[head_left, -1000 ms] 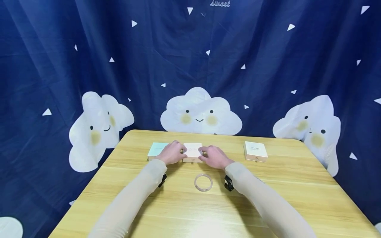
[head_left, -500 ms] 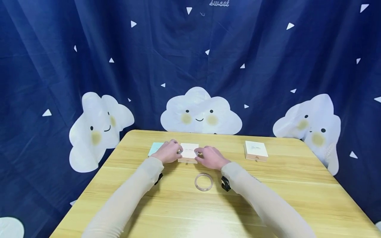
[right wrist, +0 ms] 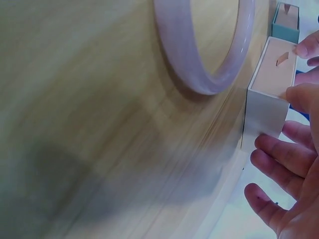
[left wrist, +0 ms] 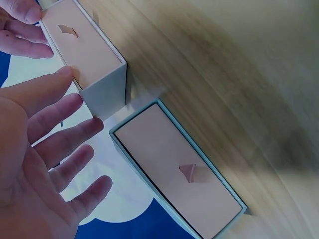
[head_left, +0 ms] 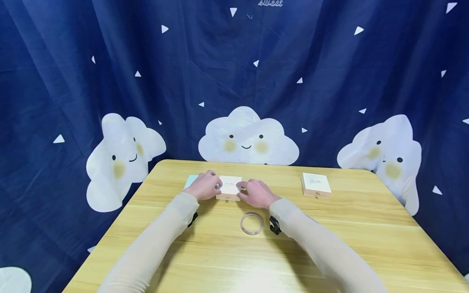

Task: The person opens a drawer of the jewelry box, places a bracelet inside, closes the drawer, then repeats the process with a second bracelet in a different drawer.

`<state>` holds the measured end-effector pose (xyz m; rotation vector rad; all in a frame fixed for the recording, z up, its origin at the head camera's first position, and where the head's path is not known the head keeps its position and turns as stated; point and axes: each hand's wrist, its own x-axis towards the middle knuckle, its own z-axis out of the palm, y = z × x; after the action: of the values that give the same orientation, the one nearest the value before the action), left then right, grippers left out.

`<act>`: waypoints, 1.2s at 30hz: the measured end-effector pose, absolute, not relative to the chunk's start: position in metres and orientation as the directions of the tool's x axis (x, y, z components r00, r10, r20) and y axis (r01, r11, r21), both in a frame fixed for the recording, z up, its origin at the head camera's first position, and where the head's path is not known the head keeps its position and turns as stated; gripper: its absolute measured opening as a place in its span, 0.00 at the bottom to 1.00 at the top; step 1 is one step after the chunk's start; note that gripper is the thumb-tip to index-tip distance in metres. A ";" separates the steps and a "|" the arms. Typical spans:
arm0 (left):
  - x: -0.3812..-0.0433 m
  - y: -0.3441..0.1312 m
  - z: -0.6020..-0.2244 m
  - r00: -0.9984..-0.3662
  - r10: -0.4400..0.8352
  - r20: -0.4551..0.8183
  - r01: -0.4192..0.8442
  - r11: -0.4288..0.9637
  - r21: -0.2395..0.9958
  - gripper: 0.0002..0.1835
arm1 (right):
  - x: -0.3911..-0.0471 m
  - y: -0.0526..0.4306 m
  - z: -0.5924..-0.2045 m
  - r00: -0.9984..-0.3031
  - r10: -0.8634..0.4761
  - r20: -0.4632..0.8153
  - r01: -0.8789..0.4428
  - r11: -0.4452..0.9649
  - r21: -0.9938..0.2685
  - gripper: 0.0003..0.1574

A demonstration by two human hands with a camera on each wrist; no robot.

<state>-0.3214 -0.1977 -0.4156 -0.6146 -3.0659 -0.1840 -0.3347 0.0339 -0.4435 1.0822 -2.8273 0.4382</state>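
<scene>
On the table, a small white drawer-style box (head_left: 229, 186) with a pale pink front sits between my two hands. My left hand (head_left: 204, 186) touches its left side, thumb near the front corner, fingers spread in the left wrist view. From the right, my right hand (head_left: 258, 193) touches the opposite side with thumb and fingertips. A mint-green box (left wrist: 174, 164) with a pink front and a small pull tab stands just left of the white one, partly covered by my left hand in the head view. Nearer me lies a pale lilac bangle (right wrist: 177, 50).
Another white box (head_left: 316, 184) with a pinkish front stands at the back right of the wooden table (head_left: 205, 260). Behind the table's far edge hangs a dark blue curtain (head_left: 234, 61) with clouds and triangles.
Both hands have moved left with the white box between them, bringing it closer to the mint-green box. The bangle and the box at the right have stayed in place.
</scene>
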 end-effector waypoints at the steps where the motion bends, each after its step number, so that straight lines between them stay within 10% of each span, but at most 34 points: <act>1: -0.321 -0.198 -0.415 -0.923 0.383 0.031 0.384 0.916 0.114 0.12 | -0.334 0.033 -0.443 -0.746 -0.641 0.177 -0.665 0.708 -0.238 0.25; 36: -0.323 -0.210 -0.417 -0.938 0.347 0.005 0.342 0.923 0.178 0.15 | -0.333 0.025 -0.440 -0.736 -0.653 0.180 -0.677 0.696 -0.239 0.25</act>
<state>-0.3233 -0.2102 -0.4173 -0.5569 -3.1060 -0.2796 -0.3333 0.0248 -0.4398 1.1066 -2.8183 0.4467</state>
